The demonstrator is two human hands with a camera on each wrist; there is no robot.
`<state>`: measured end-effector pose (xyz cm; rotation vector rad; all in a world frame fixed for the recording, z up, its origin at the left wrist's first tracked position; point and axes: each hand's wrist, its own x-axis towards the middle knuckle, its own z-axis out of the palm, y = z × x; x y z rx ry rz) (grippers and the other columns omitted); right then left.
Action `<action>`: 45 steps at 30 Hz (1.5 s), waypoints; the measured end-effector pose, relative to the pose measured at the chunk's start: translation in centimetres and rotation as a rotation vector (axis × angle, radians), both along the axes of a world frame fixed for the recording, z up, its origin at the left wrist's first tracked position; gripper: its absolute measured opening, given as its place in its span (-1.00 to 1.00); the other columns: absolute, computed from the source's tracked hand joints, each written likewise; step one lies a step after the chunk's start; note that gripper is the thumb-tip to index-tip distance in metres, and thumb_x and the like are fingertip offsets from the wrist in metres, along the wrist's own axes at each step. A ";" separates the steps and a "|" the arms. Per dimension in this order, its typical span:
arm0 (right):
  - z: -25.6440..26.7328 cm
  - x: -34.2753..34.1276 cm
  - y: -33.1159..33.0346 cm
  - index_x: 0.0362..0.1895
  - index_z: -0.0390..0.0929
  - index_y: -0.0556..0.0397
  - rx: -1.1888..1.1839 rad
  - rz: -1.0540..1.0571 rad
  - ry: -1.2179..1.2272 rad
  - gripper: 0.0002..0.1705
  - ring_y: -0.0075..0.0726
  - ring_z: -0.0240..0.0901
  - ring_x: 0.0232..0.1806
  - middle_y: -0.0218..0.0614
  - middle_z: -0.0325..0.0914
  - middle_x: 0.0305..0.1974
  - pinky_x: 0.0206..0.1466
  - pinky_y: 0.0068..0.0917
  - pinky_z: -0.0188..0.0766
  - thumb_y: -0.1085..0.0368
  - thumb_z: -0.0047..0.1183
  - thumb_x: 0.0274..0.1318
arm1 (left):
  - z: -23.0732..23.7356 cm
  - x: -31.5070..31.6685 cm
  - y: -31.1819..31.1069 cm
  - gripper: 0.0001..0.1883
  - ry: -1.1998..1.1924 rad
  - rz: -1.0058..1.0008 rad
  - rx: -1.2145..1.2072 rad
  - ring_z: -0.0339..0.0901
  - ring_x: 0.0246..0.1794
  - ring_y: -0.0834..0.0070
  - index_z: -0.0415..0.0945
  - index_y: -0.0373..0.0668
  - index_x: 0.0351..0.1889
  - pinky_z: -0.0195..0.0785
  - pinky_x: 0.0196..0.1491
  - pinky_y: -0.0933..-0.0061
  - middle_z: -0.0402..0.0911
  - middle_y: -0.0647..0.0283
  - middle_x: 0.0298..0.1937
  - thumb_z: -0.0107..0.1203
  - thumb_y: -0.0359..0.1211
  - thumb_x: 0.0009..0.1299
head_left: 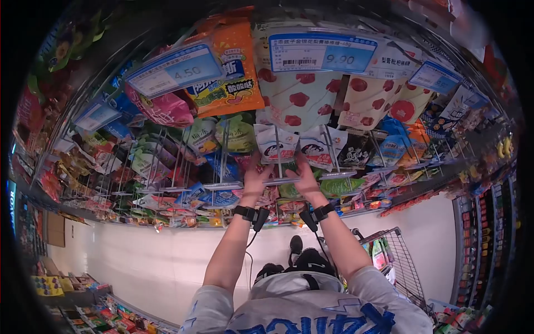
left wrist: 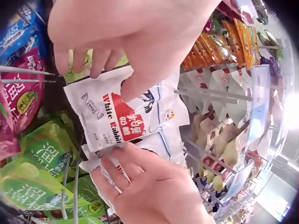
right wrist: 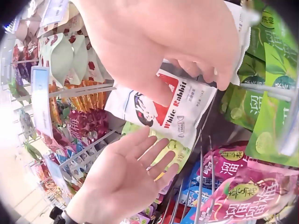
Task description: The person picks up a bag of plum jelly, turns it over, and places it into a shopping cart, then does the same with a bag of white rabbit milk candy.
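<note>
While a wire snack rack (head_left: 222, 186) is spanning the view, the left hand (head_left: 255, 182) and right hand (head_left: 306, 185) are sitting near the lower edges of 2 White Rabbit candy bags (head_left: 276, 147), hanging side by side. Both are holding nothing, fingers loosely spread; contact is unclear. Straightening them probably calls for light, even pressure.

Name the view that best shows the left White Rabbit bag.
Left wrist: the White Rabbit bag is large, its red panel readable, though the left hand covers part. Right wrist also shows it large, but the right hand hides much of the panel. Head shows its front small.
</note>
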<state>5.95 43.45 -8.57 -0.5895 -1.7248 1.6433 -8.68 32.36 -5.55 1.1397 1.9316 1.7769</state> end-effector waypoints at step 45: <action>10.3 21.0 -27.3 0.19 0.41 0.18 -0.226 0.081 -0.027 -0.45 -0.43 0.51 0.04 -0.25 0.59 0.04 0.12 -0.48 0.40 0.38 0.25 0.10 | 9.6 22.8 -27.7 -0.49 -0.586 -0.229 0.022 0.36 0.26 0.42 0.25 -0.25 0.27 0.34 0.18 0.40 0.36 0.14 0.27 0.14 -0.50 0.37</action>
